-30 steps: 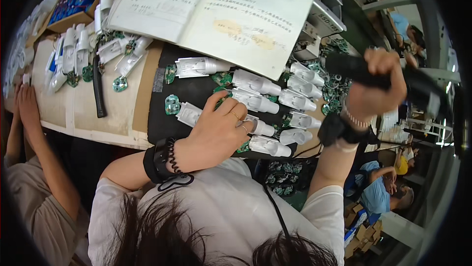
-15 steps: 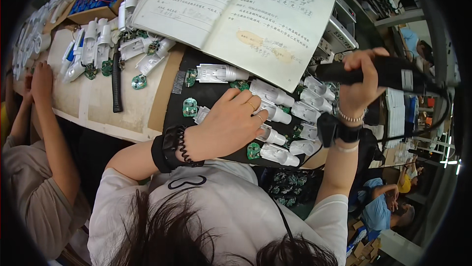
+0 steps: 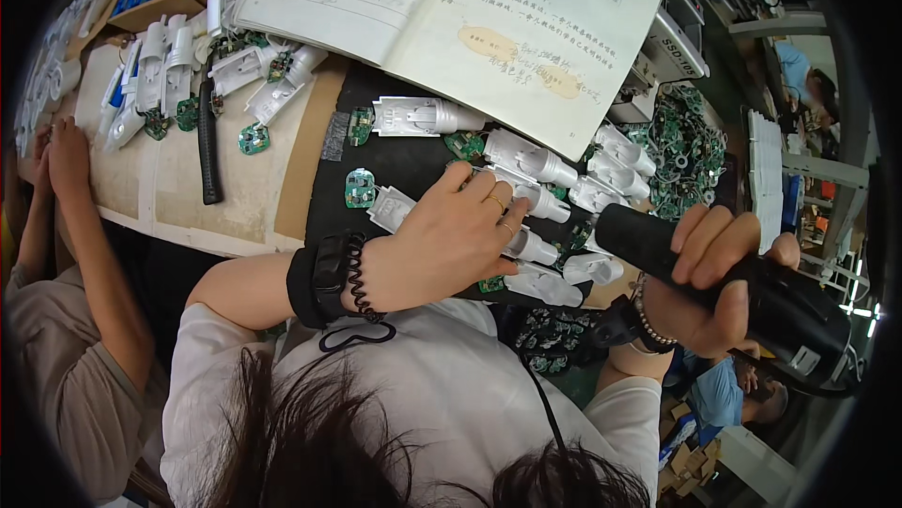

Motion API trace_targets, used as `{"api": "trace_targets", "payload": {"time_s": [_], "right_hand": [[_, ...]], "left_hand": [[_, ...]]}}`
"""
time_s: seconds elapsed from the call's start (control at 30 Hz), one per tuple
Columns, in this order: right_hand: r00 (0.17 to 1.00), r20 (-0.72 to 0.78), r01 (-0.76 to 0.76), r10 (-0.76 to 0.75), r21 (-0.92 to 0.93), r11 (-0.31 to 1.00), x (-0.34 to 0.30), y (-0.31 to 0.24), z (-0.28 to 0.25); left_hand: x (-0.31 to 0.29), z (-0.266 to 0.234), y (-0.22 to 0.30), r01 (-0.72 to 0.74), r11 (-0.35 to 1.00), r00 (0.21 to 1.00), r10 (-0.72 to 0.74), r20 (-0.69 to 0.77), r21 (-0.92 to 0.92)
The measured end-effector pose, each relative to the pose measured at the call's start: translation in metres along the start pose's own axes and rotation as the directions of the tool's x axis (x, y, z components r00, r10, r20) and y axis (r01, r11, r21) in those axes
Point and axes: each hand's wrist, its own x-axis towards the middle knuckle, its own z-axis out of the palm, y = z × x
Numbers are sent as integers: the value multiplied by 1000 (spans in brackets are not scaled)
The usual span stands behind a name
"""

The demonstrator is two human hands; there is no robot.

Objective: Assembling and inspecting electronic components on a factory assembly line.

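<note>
My left hand (image 3: pixel 442 240), with two rings, curls over white plastic housings on the black mat (image 3: pixel 413 165). One housing (image 3: pixel 532 246) shows between its thumb and forefinger; the other fingertips are partly hidden. In my right hand (image 3: pixel 709 278) is a black cylindrical tool (image 3: pixel 639 237) with a cable, held at the right with its narrower end pointing left, close to the housings. More white housings (image 3: pixel 531 158) lie in rows, several with small green circuit boards (image 3: pixel 360 187) attached or beside them.
An open book (image 3: pixel 517 15) covers the mat's far side. A heap of green circuit boards (image 3: pixel 686 146) lies at right. Left are a black-handled tool (image 3: pixel 209 146), more housings (image 3: pixel 178 66) and a cardboard box (image 3: pixel 178 2) of blue parts. A co-worker's hands (image 3: pixel 66 156) rest at far left.
My right hand has brought the black tool down and nearer, its narrow end now close to the housings. My left hand stays over the housings. The whole view has shifted slightly.
</note>
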Motion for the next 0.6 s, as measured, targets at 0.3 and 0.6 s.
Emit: {"api": "trace_targets", "payload": {"time_s": [0.3, 0.6], "right_hand": [[988, 88, -129, 129, -7, 992, -7, 26, 9], [979, 111, -161, 170, -86, 983, -15, 43, 17]], "left_hand": [[3, 5, -4, 6, 1000, 1000, -7, 15, 31], [2, 3, -7, 2, 1000, 999, -3, 45, 31]]}}
